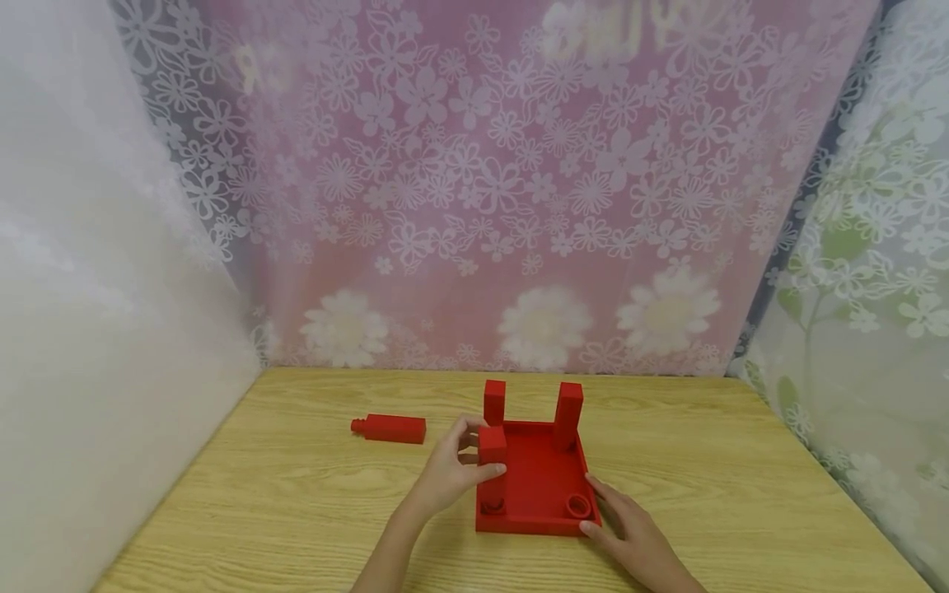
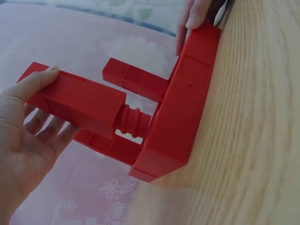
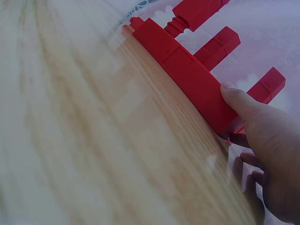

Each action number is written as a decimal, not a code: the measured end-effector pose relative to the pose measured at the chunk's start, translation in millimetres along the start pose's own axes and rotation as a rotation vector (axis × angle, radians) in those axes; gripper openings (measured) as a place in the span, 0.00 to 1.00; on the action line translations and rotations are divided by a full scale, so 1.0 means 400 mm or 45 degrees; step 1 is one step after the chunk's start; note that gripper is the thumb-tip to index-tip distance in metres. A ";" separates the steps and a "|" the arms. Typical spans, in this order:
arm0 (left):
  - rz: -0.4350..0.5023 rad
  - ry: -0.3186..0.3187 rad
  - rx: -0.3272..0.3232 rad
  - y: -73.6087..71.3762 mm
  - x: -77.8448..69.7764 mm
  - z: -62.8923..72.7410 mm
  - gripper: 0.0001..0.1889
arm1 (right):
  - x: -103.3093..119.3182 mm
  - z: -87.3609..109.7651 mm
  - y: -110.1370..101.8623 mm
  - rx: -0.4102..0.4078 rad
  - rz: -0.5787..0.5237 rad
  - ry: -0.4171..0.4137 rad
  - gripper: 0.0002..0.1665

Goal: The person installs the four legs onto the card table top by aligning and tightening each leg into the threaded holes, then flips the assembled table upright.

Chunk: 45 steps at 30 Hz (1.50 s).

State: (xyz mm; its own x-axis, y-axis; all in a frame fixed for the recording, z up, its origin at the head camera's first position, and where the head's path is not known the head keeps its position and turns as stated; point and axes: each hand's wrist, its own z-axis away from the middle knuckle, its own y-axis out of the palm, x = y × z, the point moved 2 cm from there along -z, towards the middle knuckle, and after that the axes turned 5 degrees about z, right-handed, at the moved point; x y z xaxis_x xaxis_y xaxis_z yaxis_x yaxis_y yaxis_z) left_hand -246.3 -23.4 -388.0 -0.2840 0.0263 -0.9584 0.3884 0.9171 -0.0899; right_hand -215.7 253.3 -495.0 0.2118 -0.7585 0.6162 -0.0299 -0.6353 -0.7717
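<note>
My left hand (image 1: 445, 473) grips a red square leg (image 1: 493, 445) between thumb and fingers. Its ribbed, screw-like end (image 2: 133, 121) points down into the front left corner of a red shallow tray-shaped base (image 1: 530, 525); how deep it sits is hidden. At the front right corner, my right hand (image 1: 630, 531) holds the base, with the thumb (image 3: 228, 86) on the front wall and fingers round the side. Near that hand is a round threaded socket (image 1: 578, 506) with no leg in it. Two other red legs (image 1: 494, 402) (image 1: 568, 412) stand upright at the back corners.
Another red leg (image 1: 395, 428) lies on the wooden table (image 1: 296, 494), left of the base, its threaded end pointing left. A pink flowered curtain (image 1: 504, 206) hangs behind the table, with pale sheets at both sides.
</note>
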 end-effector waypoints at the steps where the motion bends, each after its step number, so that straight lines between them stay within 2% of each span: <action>1: -0.004 0.006 0.004 0.001 0.000 0.001 0.22 | 0.000 0.000 0.000 0.001 -0.001 0.001 0.41; 9: 0.008 -0.031 0.026 0.006 0.016 0.003 0.21 | -0.005 -0.003 0.005 0.011 -0.003 0.013 0.41; 17: -0.001 -0.023 0.044 0.007 0.022 0.002 0.20 | -0.006 -0.005 0.006 0.007 -0.005 0.012 0.41; 19: -0.008 -0.031 0.044 0.006 0.031 -0.001 0.20 | -0.005 -0.005 0.006 0.010 -0.005 0.015 0.41; 26: -0.038 -0.063 0.045 0.001 0.101 -0.020 0.23 | -0.002 -0.004 0.006 0.003 0.012 0.001 0.41; 32: -0.069 -0.075 0.017 0.002 0.105 -0.022 0.22 | -0.002 -0.005 0.004 0.001 0.012 0.006 0.41; 35: -0.132 -0.082 -0.039 0.008 0.094 -0.021 0.21 | 0.000 -0.005 0.004 0.006 0.010 0.004 0.41; 37: -0.229 -0.071 -0.099 0.015 0.084 -0.019 0.22 | 0.000 -0.004 0.004 0.008 0.014 0.008 0.42; 42: -0.553 0.019 -0.261 0.038 0.058 -0.012 0.25 | 0.001 -0.005 0.004 0.012 0.015 0.027 0.42; 45: -0.645 0.064 -0.315 0.045 0.053 -0.009 0.26 | 0.000 -0.006 0.005 0.014 0.007 0.034 0.43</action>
State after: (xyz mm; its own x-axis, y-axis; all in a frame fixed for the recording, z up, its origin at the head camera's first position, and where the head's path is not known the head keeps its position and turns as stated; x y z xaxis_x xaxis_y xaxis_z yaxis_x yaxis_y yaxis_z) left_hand -248.5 -5.1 -409.2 -0.4252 -0.4279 -0.7976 -0.0226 0.8859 -0.4632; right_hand -218.0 251.6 -496.2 0.1859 -0.7657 0.6158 -0.0201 -0.6295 -0.7767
